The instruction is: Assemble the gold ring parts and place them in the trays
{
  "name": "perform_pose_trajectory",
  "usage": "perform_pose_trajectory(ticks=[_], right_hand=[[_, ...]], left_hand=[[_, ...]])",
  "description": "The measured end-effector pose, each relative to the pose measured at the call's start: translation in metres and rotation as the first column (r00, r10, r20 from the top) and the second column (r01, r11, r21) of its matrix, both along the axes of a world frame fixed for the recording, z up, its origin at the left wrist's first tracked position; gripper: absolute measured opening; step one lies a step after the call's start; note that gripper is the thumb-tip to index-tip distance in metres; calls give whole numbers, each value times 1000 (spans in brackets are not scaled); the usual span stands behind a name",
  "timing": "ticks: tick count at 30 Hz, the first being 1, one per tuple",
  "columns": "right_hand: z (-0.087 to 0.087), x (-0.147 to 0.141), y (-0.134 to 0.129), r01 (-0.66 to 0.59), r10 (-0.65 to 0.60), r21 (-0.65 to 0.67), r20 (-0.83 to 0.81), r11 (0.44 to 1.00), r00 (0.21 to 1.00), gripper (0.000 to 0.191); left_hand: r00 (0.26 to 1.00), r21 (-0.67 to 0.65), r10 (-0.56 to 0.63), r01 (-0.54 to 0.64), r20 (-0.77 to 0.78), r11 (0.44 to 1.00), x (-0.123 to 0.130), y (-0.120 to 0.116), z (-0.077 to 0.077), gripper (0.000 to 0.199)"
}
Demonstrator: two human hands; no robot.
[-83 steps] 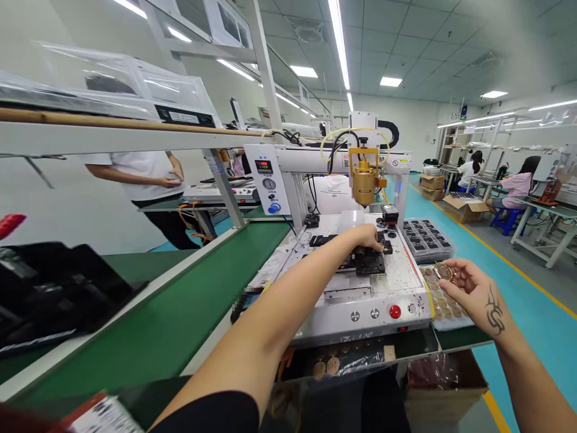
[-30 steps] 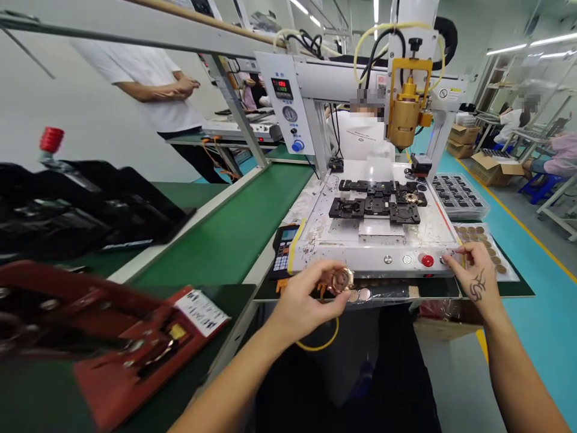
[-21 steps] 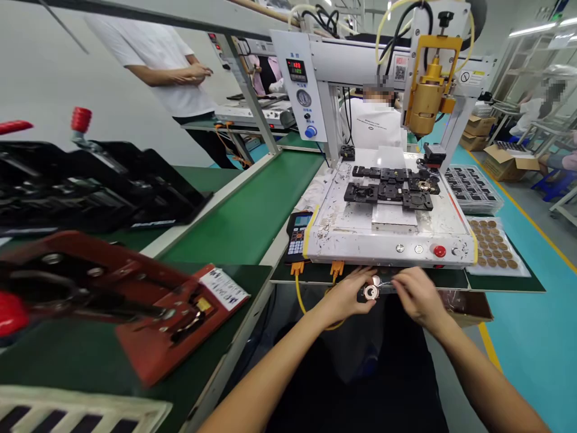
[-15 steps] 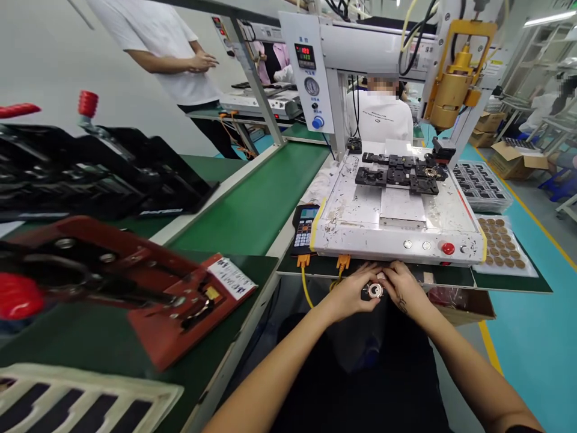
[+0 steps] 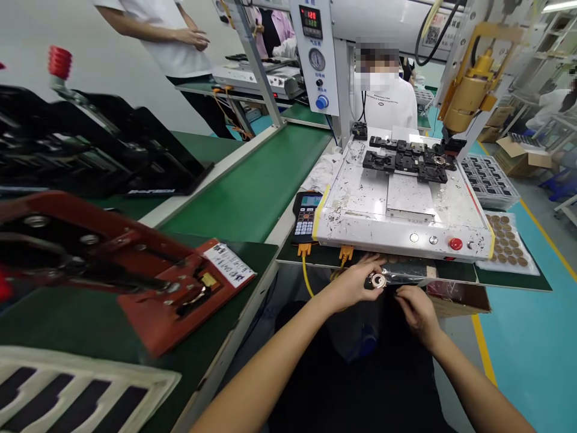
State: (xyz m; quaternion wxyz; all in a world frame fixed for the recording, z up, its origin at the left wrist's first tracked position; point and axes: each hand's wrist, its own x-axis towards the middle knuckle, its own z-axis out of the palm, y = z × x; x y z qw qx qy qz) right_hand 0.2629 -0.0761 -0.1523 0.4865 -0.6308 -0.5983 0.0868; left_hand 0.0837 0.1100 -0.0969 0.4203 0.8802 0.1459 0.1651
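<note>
My left hand (image 5: 360, 282) is closed on a small round part with a pale, coppery ring face (image 5: 377, 281) and a dark body, held just in front of the bench edge. My right hand (image 5: 417, 310) is a short way to its right, thumb and fingers pinched together. Whatever is between those fingertips is too small and dark to name. Behind the hands, a clear plastic sheet (image 5: 408, 273) lies at the bench edge, under the front of the white machine (image 5: 378, 231).
Black fixtures (image 5: 401, 159) sit on the machine bed beneath a gold-coloured head (image 5: 466, 96). A keypad controller (image 5: 306, 216) stands left of it. Round brown discs (image 5: 507, 240) lie to the right. A red clamp press (image 5: 153, 307) and a white tray (image 5: 162, 385) occupy the left bench.
My right hand has come away from the round part, moving right and down, fingers pinched. My left hand still holds the part. The view has shifted slightly.
</note>
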Motion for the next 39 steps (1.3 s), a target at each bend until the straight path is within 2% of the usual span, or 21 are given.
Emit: perform_pose_trajectory(ticks=[3,5,7,8,9,10,12,14,15,18,21,24,28,30,32,34,39], right_hand=[[24,5,-11,163,-168,-43,-156,986,973,15],[43,8,-13,198,-213,-88,-230,976,949,19],[64,8,-12,176,-210,-131,-319,976,924,24],[74,7,-10,152,-201,-154,-388,976,899,27],[83,5,-9,123,-193,-177,-470,977,861,30],[92,3,-7,88,-186,-199,-555,976,810,32],[105,-3,-3,13,-174,-232,-691,973,701,35],[114,-8,1,-59,-151,-245,-751,968,642,37],[116,-11,3,-94,-132,-242,-768,966,627,37],[117,-17,7,-167,-74,-221,-786,961,613,34],[113,-19,5,-211,-38,-207,-794,955,607,30],[109,-17,-1,-280,-32,-224,-830,933,557,28],[113,-17,-7,-348,-54,-241,-881,906,470,33],[116,-18,-8,-378,-50,-244,-890,893,454,34],[118,-19,-9,-412,-35,-254,-882,875,469,33],[120,-19,-10,-432,-11,-275,-854,859,521,32],[123,-19,-6,-394,8,-321,-766,861,642,34]], left_hand=[[995,106,90,-95,47,990,12,-11,-4,27],[985,117,136,-148,106,982,15,-22,-1,26],[971,3,182,-185,157,983,11,-35,7,29],[963,-119,210,-191,170,974,7,-42,13,31],[955,-274,241,-188,174,943,2,-49,19,35],[947,-443,272,-173,171,880,-4,-56,25,38],[930,-726,335,-123,154,676,-15,-67,37,44],[907,-871,401,-94,124,482,-23,-75,48,49],[899,-907,424,-88,106,412,-27,-77,53,52],[881,-959,470,-81,59,271,-34,-83,65,62],[874,-982,486,-62,34,180,-40,-89,70,62],[861,-987,507,-41,46,158,-46,-94,72,58],[854,-981,513,-17,86,193,-50,-100,71,53],[857,-978,505,-6,101,207,-51,-102,71,50],[861,-977,497,1,110,215,-52,-103,71,47],[862,-976,493,10,118,217,-53,-104,71,46],[866,-981,486,31,121,190,-56,-104,72,45]])
